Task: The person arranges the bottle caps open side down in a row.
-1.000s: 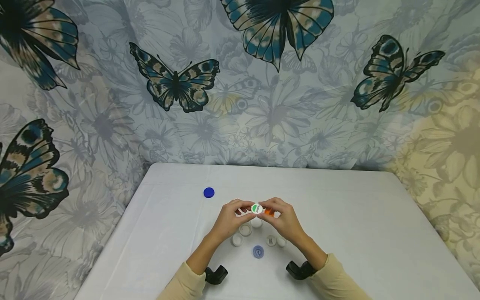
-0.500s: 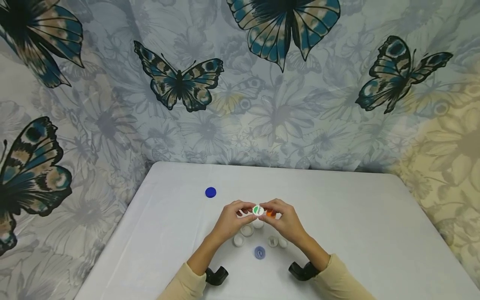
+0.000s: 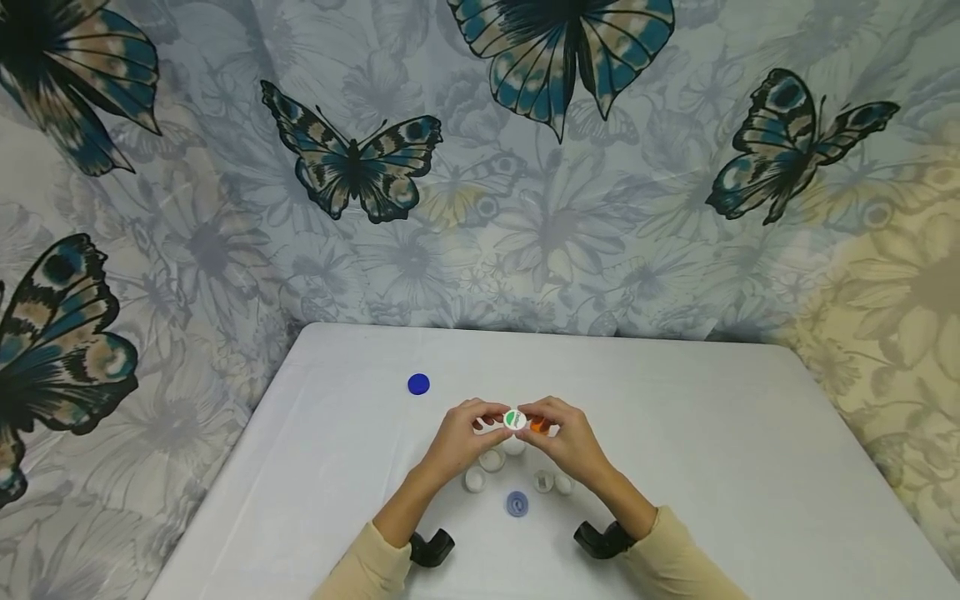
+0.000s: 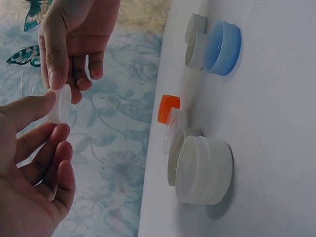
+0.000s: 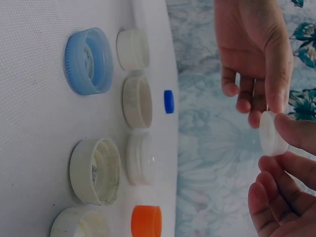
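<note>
Between both hands, raised above the table, is a small white bottle cap with a green mark on its top. My left hand pinches its left side between thumb and forefinger. On the opposite side, thumb and forefinger of my right hand pinch the same cap. The left wrist view shows the cap edge-on, with the other fingers of both hands loosely bent. An orange cap stands on the table beyond the hands, partly covered by the right fingers in the head view.
Several white caps lie on the white table below the hands. A light blue cap lies nearest the body, and a dark blue cap farther back on the left. Butterfly-patterned fabric hangs behind the table.
</note>
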Action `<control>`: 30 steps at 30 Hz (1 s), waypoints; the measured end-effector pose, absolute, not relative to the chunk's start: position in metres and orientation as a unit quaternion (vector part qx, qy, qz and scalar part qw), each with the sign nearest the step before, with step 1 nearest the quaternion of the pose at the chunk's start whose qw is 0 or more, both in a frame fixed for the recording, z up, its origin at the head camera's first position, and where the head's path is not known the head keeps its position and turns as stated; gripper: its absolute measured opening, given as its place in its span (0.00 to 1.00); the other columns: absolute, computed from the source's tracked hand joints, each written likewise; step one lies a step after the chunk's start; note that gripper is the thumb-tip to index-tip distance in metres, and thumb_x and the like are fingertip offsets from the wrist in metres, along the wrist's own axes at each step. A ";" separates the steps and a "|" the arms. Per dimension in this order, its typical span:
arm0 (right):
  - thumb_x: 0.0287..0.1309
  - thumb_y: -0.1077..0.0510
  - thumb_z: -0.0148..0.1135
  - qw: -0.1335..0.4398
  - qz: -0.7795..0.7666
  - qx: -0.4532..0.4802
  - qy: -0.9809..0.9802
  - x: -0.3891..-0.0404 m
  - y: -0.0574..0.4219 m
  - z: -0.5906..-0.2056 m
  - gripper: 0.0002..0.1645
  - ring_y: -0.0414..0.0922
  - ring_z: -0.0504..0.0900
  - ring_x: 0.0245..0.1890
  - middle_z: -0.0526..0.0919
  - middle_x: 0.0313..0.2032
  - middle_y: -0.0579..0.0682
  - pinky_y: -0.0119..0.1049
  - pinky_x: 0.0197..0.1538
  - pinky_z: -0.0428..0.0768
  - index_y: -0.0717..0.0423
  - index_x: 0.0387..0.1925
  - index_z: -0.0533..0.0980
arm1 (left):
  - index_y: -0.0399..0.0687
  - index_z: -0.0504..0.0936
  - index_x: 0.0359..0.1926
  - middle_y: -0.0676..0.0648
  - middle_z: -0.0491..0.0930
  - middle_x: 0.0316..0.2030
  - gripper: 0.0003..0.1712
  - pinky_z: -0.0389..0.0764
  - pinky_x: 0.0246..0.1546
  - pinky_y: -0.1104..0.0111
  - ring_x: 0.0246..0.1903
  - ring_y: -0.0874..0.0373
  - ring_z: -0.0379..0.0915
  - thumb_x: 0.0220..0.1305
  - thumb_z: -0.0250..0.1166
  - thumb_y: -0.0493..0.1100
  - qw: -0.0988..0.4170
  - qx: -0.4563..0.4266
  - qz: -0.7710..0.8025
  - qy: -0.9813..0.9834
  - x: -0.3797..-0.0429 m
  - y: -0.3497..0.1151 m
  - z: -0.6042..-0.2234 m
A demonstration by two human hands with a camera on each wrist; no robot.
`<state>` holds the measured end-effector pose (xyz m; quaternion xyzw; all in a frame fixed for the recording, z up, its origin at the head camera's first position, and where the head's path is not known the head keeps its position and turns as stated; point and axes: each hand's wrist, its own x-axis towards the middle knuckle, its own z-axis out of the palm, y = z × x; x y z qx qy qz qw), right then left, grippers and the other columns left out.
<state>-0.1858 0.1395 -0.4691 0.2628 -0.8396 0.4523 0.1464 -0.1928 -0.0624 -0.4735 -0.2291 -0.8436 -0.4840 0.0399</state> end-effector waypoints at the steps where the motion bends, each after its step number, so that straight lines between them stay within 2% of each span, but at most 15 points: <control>1: 0.47 0.64 0.74 0.144 0.453 0.262 -0.840 -0.186 0.139 -0.468 0.17 0.46 0.78 0.29 0.85 0.34 0.50 0.35 0.33 0.80 0.62 0.42 0.84 | 0.45 0.85 0.47 0.46 0.84 0.36 0.17 0.77 0.37 0.72 0.37 0.56 0.76 0.58 0.71 0.46 0.044 -0.231 -0.481 -0.845 -0.194 -0.063 -0.473; 3: 0.47 0.65 0.74 0.140 0.453 0.257 -0.842 -0.188 0.138 -0.467 0.17 0.50 0.79 0.30 0.85 0.34 0.50 0.36 0.33 0.81 0.62 0.42 0.84 | 0.45 0.85 0.46 0.47 0.84 0.35 0.17 0.78 0.36 0.72 0.36 0.56 0.76 0.58 0.71 0.46 0.054 -0.237 -0.471 -0.848 -0.196 -0.063 -0.472; 8: 0.48 0.63 0.74 0.126 0.444 0.249 -0.852 -0.196 0.133 -0.464 0.18 0.49 0.80 0.32 0.85 0.35 0.52 0.36 0.34 0.82 0.63 0.43 0.83 | 0.44 0.85 0.46 0.47 0.84 0.35 0.16 0.77 0.36 0.72 0.36 0.57 0.75 0.57 0.72 0.45 0.071 -0.234 -0.447 -0.860 -0.203 -0.065 -0.472; 14: 0.49 0.61 0.74 0.110 0.430 0.248 -0.861 -0.211 0.122 -0.463 0.18 0.50 0.81 0.34 0.85 0.34 0.54 0.37 0.35 0.82 0.64 0.43 0.83 | 0.45 0.86 0.46 0.47 0.84 0.35 0.17 0.79 0.37 0.66 0.37 0.57 0.76 0.56 0.73 0.45 0.074 -0.217 -0.431 -0.873 -0.215 -0.073 -0.474; 19: 0.50 0.61 0.73 0.094 0.416 0.252 -0.869 -0.227 0.111 -0.462 0.18 0.50 0.81 0.34 0.85 0.34 0.53 0.37 0.36 0.82 0.64 0.44 0.83 | 0.45 0.87 0.45 0.48 0.84 0.35 0.16 0.78 0.38 0.68 0.37 0.54 0.76 0.55 0.73 0.45 0.071 -0.207 -0.437 -0.872 -0.228 -0.084 -0.475; 26: 0.51 0.61 0.72 0.060 0.401 0.249 -0.879 -0.250 0.092 -0.462 0.19 0.50 0.82 0.37 0.85 0.36 0.55 0.31 0.37 0.80 0.64 0.45 0.83 | 0.44 0.87 0.45 0.47 0.84 0.36 0.16 0.76 0.39 0.69 0.38 0.55 0.76 0.55 0.73 0.45 0.061 -0.177 -0.430 -0.883 -0.246 -0.099 -0.475; 30: 0.52 0.61 0.72 0.046 0.390 0.253 -0.884 -0.264 0.082 -0.464 0.18 0.50 0.82 0.37 0.85 0.37 0.55 0.32 0.39 0.80 0.64 0.45 0.83 | 0.43 0.86 0.46 0.46 0.85 0.37 0.17 0.79 0.40 0.62 0.38 0.55 0.76 0.55 0.73 0.43 0.068 -0.166 -0.420 -0.890 -0.256 -0.106 -0.477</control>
